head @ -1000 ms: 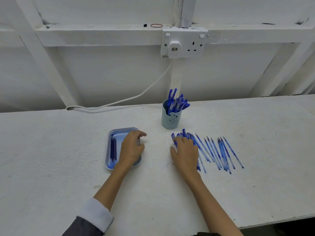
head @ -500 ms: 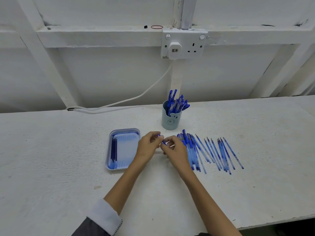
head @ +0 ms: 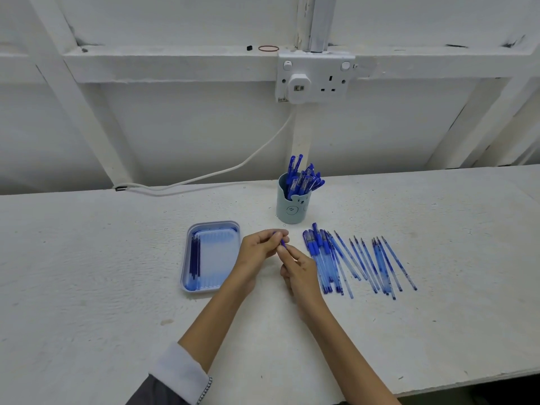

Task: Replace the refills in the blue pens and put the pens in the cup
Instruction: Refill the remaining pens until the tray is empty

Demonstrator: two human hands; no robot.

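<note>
Both hands meeting just above the table [head: 117, 287]: left hand [head: 257, 252] and right hand [head: 301, 273] each pinching one blue pen [head: 282, 243] between curled fingertips, most of it hidden. Impossible to tell how far apart barrel and tip.

Judged mid-swap, with risks close by: a small loosened part dropped and rolling away across the white surface, or a thin refill bent or jammed if pushed in crooked.

Just left of the hands, blue tray [head: 214, 226] with a few dark refills [head: 194, 258] along its left wall. Just right, waiting pens [head: 318, 252] in a tight row, then a fan of loose refills [head: 380, 264], easy to scatter with the right wrist or to mix up with those in the tray.

Behind, cup [head: 293, 209] crowded with finished pens [head: 302, 179], leaning; liable to tip or spill on a careless insertion.
</note>
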